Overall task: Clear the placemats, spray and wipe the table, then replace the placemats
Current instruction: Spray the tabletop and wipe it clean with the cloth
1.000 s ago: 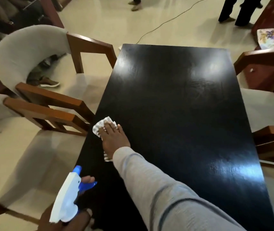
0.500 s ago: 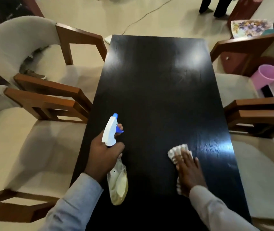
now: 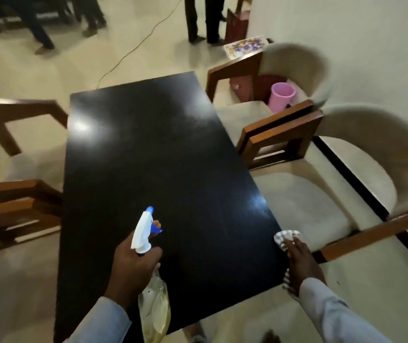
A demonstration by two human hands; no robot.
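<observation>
A long black table runs away from me with nothing lying on its top. My left hand grips a spray bottle with a white head, blue trigger and yellowish liquid, held over the near part of the table. My right hand presses flat on a checked cloth at the table's right edge, near the front corner. A floral placemat lies on the far right chair's armrest.
Beige armchairs with wooden arms line both sides of the table. A pink bucket stands behind the far right chair. A cable crosses the floor beyond the table. People's legs stand at the back.
My right hand has slid the cloth from the table's left edge across to its right edge. My left hand has raised the spray bottle over the table. My view has swung right.
</observation>
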